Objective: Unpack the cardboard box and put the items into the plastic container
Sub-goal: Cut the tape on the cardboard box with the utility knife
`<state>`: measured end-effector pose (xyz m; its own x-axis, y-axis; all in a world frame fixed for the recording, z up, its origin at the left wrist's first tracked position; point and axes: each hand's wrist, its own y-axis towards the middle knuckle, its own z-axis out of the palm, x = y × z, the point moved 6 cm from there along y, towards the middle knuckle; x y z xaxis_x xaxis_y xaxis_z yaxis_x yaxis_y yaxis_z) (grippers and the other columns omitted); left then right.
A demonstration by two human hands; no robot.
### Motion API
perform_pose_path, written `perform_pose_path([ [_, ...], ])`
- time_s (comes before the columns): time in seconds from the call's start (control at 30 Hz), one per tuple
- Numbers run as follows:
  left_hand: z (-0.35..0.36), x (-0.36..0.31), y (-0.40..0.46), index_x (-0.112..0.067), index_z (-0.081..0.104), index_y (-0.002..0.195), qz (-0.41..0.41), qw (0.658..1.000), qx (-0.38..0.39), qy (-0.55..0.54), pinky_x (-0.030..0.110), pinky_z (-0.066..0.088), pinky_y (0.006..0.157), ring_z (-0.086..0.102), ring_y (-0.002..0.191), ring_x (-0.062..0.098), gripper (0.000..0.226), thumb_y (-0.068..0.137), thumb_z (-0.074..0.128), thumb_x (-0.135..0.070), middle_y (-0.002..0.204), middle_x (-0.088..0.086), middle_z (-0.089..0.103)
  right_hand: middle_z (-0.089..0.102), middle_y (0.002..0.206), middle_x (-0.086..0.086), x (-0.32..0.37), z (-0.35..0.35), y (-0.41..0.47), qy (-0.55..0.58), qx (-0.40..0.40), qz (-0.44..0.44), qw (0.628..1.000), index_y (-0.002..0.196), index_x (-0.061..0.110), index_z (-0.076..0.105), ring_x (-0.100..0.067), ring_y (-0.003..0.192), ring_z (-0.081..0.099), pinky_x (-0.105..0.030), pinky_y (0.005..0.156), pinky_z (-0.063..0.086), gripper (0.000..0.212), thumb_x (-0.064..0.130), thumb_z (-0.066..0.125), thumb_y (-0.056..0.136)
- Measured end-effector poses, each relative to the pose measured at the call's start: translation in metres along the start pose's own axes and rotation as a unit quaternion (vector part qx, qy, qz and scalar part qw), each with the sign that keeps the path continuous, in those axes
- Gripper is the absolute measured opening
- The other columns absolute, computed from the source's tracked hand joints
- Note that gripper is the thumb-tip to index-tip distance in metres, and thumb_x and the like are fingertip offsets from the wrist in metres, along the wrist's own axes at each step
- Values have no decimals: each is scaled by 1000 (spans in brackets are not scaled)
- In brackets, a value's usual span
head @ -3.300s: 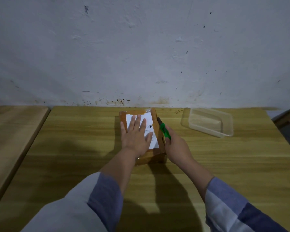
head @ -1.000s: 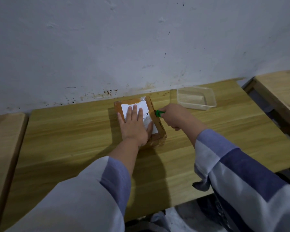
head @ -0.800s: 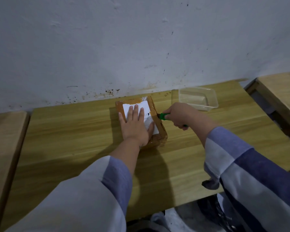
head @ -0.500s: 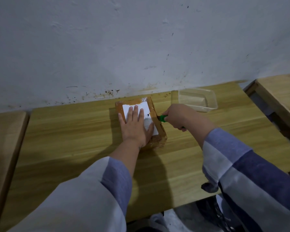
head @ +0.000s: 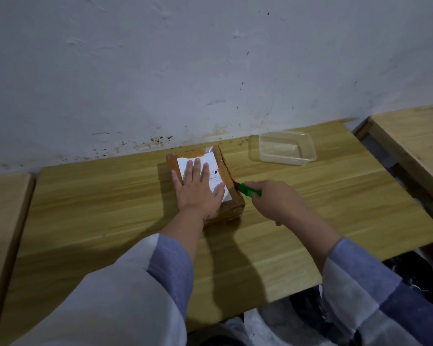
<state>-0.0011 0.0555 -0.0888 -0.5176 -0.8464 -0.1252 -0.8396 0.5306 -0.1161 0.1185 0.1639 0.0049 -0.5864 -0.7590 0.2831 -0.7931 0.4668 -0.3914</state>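
A taped brown cardboard box [head: 225,168] with a white label on top lies near the back middle of the wooden table [head: 110,208]. My left hand [head: 196,189] lies flat on the label with fingers straight, pressing the box down. My right hand [head: 276,199] grips a green-handled cutter [head: 249,191], whose tip touches the box's right side near its near corner. A clear plastic container [head: 284,148] stands empty to the right of the box, close to the wall.
A white wall runs right behind the table. Another wooden table [head: 415,136] stands to the right across a narrow gap, and a third wooden surface [head: 3,208] lies at the left. The table's near edge is close to my body.
My right hand has drawn the cutter along the box's right side toward me. My left hand has stayed flat on the label. The view tilted and shifted since the earliest frame.
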Motion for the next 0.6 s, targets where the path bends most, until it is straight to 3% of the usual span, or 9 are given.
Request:
perform_pose_path([
  [0.2,1,1,0,-24,1,153,4,1000,5,-5,57,-10,115,-16,147,22,72,93,12,-63,161,2,-10,64,118,-5,-9,4,-18,72,-49,18,996,139,38,41,-21,78,61,-41,70,59,47,22,39,95],
  [0.33,0,2,0,-24,2,153,8,1000,6,-11,56,-11,115,-16,147,22,72,93,13,-62,161,2,-10,65,96,-2,-17,11,-20,170,-97,37,980,140,41,37,-15,60,58,-36,50,58,44,30,41,97],
  [0.4,0,3,0,-24,1,153,12,1000,18,-12,56,-11,115,-17,146,21,72,93,14,-63,161,2,-11,65,105,-6,-23,24,-18,228,-114,65,965,142,41,32,-15,61,58,-27,38,49,47,35,42,97],
  [0.47,-2,4,0,-24,0,153,22,999,35,-14,55,-12,114,-17,146,22,73,93,16,-64,161,2,-12,65,105,-8,-29,41,-14,273,-137,96,947,142,36,36,-15,61,57,-25,37,46,47,37,45,96],
  [0.53,-3,5,-1,-23,0,152,36,998,48,-20,54,-13,113,-17,146,22,74,93,18,-64,160,2,-13,63,84,-7,-29,56,-9,328,-147,120,925,128,21,54,-16,57,55,-31,44,52,36,35,48,95],
  [0.6,-4,8,-2,-24,0,153,56,997,53,-12,53,-12,114,-16,147,21,72,94,18,-62,160,2,-12,60,72,-8,-26,70,-3,387,-143,135,901,105,11,61,-21,55,53,-36,53,53,28,35,53,92],
])
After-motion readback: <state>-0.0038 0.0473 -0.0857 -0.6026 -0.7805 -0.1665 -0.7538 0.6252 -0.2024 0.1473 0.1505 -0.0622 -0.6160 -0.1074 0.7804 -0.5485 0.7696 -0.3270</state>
